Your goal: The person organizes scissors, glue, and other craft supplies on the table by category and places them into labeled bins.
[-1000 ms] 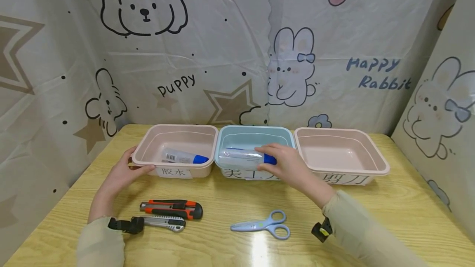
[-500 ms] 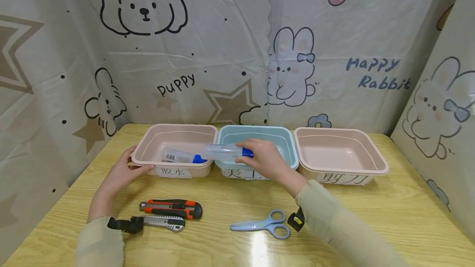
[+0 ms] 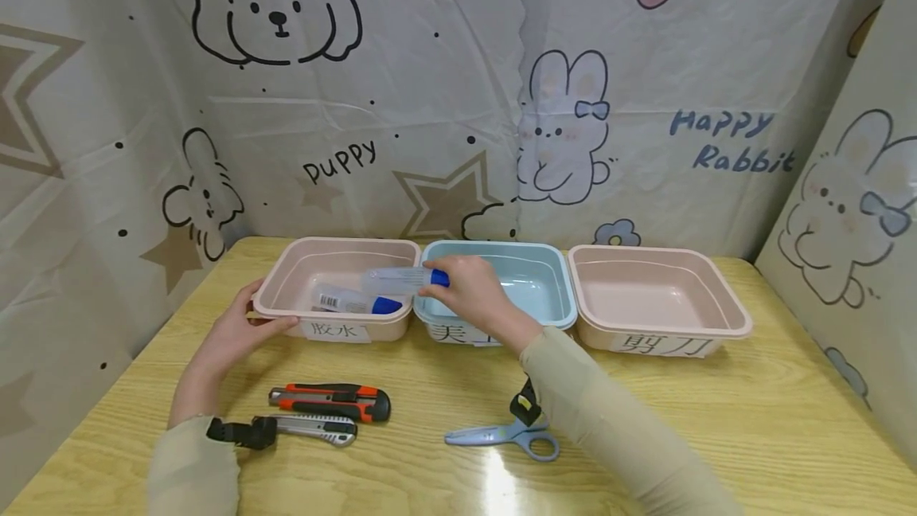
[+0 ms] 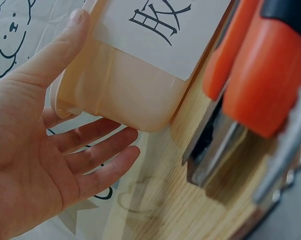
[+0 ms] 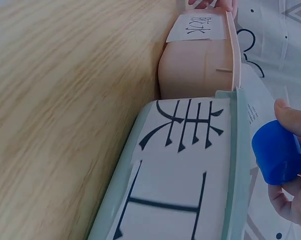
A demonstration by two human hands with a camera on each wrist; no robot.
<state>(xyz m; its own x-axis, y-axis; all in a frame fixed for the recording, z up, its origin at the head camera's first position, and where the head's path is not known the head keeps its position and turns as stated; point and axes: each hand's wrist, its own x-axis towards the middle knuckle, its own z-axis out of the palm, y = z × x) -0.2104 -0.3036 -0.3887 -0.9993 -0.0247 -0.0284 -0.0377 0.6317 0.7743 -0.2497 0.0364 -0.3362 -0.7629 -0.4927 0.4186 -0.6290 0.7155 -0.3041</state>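
Observation:
My right hand (image 3: 469, 289) pinches a clear glue bottle (image 3: 394, 280) by its blue cap (image 5: 278, 152). The bottle lies nearly level, its clear end over the left pink bin (image 3: 337, 249) and its cap near the blue bin's left rim. A second glue bottle (image 3: 347, 300) with a blue cap lies inside the pink bin. My left hand (image 3: 232, 341) holds that bin at its front left corner, thumb along the front rim and fingers round the side. In the left wrist view, the fingers (image 4: 105, 172) show spread beside the bin wall.
A light blue bin (image 3: 494, 248) and another pink bin (image 3: 659, 333) stand right of the first, all with labelled fronts. Nearer lie a red-black utility knife (image 3: 333, 402), a silver utility knife (image 3: 318, 428) and blue scissors (image 3: 487, 435), partly behind my right wrist camera.
My right hand has carried the glue bottle leftward from above the blue bin to the left pink bin. The left hand has stayed on the pink bin's corner.

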